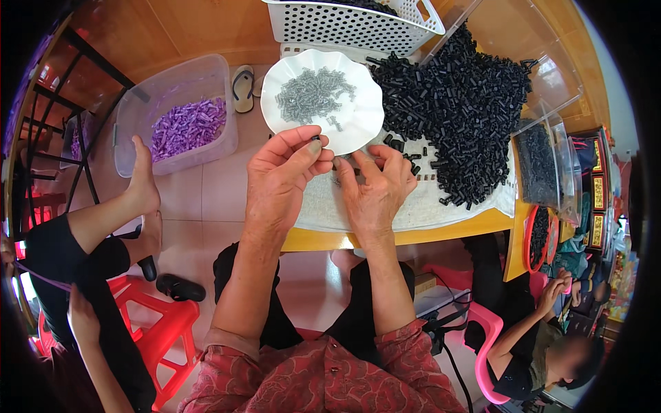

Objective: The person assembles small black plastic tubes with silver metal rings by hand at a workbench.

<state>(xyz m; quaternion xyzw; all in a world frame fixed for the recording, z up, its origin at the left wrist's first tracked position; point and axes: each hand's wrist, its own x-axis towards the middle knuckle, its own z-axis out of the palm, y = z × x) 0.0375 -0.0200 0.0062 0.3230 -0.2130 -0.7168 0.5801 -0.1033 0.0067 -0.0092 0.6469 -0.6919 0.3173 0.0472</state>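
Note:
My left hand [289, 175] is closed in a pinch at the near rim of a white wavy-edged plate [368, 113]. A small black plastic piece [316, 138] shows between its thumb and fingers. Close beside it, over the cloth, my right hand [375, 189] has its thumb and forefinger drawn together; whatever is at their tips is too small to make out. Small silvery coils that look like springs [313, 96] lie heaped on the plate. A large pile of short black tube-like pieces [461, 110] spreads to the right, with a few loose ones by my right fingers.
A pale cloth [413, 210] covers the wooden table [323, 239]. Behind the plate stands a white perforated basket [344, 27]. On the floor at left are a clear tub [124, 138] of purple pieces and a red stool [169, 330]. People sit on both sides.

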